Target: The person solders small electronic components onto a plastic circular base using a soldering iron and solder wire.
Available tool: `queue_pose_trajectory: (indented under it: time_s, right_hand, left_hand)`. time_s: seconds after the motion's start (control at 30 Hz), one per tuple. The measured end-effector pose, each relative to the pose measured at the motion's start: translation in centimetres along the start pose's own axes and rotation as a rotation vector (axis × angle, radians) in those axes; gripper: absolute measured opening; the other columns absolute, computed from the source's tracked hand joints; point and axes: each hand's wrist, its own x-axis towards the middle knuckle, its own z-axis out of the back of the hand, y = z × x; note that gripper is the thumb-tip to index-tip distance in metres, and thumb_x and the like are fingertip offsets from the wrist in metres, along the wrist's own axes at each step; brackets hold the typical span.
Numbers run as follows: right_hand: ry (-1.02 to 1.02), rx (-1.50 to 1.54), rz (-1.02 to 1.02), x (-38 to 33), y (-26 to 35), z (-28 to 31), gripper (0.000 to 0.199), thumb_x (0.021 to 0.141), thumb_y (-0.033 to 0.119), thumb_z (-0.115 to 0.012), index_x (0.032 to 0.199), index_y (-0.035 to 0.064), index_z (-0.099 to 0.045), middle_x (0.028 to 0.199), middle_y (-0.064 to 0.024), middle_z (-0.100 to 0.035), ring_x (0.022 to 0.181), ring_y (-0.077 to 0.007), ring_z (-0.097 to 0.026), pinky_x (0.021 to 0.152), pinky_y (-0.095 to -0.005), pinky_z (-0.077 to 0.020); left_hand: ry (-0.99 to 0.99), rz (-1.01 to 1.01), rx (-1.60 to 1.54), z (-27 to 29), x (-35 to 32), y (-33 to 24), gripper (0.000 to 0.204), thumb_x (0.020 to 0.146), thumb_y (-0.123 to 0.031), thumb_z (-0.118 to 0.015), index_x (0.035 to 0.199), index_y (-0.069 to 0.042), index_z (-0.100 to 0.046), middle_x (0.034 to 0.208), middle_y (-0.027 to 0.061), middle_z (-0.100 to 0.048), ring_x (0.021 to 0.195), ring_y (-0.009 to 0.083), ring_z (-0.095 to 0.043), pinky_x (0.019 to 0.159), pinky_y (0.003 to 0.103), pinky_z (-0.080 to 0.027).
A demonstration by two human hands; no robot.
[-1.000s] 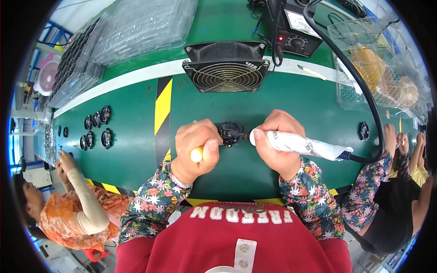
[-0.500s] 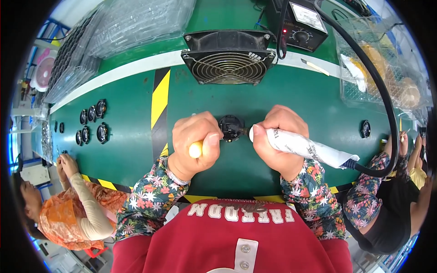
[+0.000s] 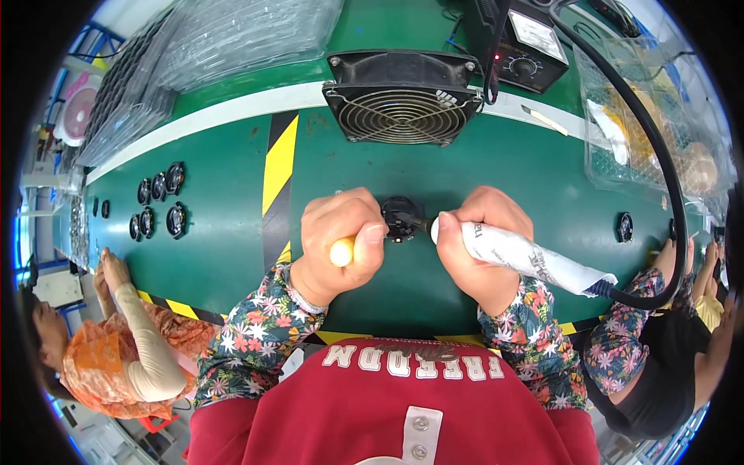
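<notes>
My left hand (image 3: 322,236) is closed round a yellow-handled tool (image 3: 342,252); only the rounded end of its handle shows, and its working end is hidden by my fingers. My right hand (image 3: 487,244) is wrapped round a corded hand tool (image 3: 535,261) with a white-wrapped handle. The dark tip of that tool reaches the right side of a round black part (image 3: 400,213), which lies on the green bench between my hands. At the part's left edge, my left fingers are close by; whether they touch it I cannot tell.
A black fan (image 3: 403,112) stands beyond my hands. Behind it to the right is a control box (image 3: 527,66) with a knob; a thick black cable (image 3: 651,139) arcs rightward. Several black parts (image 3: 177,219) lie left, another (image 3: 624,227) right. Clear trays (image 3: 240,39) are stacked far left. People sit on both sides.
The whole view has shifted slightly, moving the fan and box rightward in the picture. Both hands keep their holds, and the corded tool's tip remains at the round black part.
</notes>
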Motion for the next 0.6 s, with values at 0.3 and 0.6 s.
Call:
queue_pose_trajectory:
  time_s: [0.3,0.6]
  right_hand:
    - [-0.018,-0.001,-0.015,-0.23,-0.27,0.00,0.019,0.073,0.005,-0.065,0.065,0.0048,-0.048,0.057,-0.0056,-0.050,0.047,-0.0164,-0.047,0.045,-0.0282,-0.0367]
    - [0.006,-0.006,-0.001,0.08,-0.05,0.16,0.018,0.072,0.003,-0.065,0.065,0.0051,-0.048,0.057,-0.0064,-0.051,0.047,-0.0183,-0.049,0.046,-0.0290,-0.0380]
  left_hand:
    - [0.008,-0.006,-0.001,0.01,0.05,0.28,0.032,0.087,-0.022,-0.044,0.060,-0.004,-0.047,0.056,0.0105,-0.056,0.046,0.0196,-0.050,0.043,0.029,-0.038]
    - [0.000,-0.002,0.006,-0.03,0.13,0.09,0.033,0.087,-0.022,-0.044,0.060,-0.004,-0.047,0.056,0.0102,-0.056,0.046,0.0194,-0.051,0.043,0.029,-0.038]
